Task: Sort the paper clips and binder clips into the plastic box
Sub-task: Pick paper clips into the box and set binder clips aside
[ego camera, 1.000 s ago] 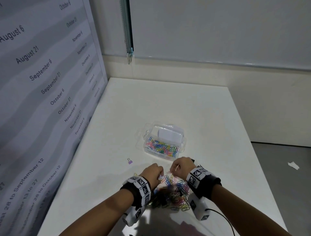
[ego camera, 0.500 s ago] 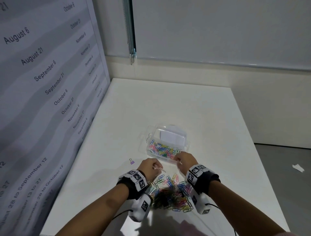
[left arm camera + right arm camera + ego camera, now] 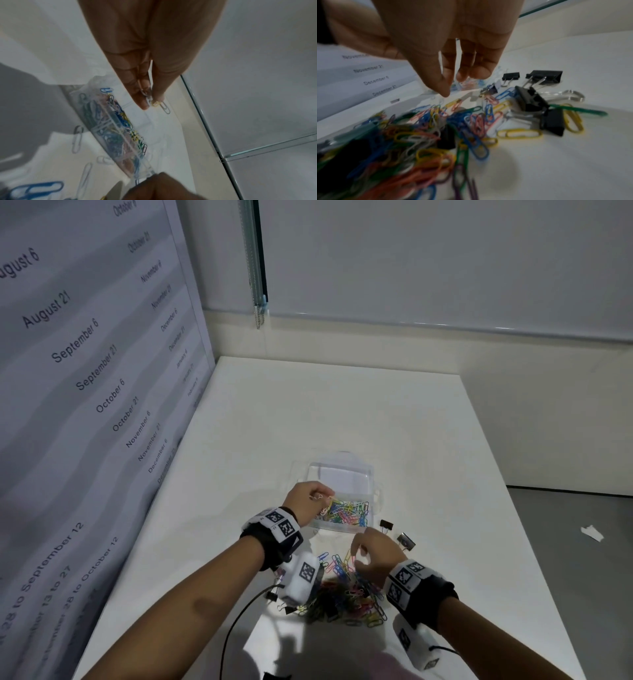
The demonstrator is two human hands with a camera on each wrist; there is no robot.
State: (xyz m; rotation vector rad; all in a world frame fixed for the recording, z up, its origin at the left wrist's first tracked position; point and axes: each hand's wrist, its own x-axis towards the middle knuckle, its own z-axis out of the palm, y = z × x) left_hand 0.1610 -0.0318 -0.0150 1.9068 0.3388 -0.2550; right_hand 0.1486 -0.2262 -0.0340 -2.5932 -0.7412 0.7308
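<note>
Left hand (image 3: 310, 501) pinches paper clips (image 3: 157, 103) over the plastic box (image 3: 337, 491) — best released low above its filled near compartment — while the right hand (image 3: 375, 553), fingers loosely spread and empty, hovers over the mixed pile (image 3: 346, 590) on the surface (image 3: 342, 412).

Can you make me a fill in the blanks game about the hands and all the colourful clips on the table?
1. The left hand pinches paper clips over the plastic ____.
2. The right hand hovers over the pile of clips with its fingers holding ____.
3. The binder clips beside the pile are coloured ____.
4. In the box, the compartment nearer the person holds ____ clips.

Missing words: box; nothing; black; paper
</note>
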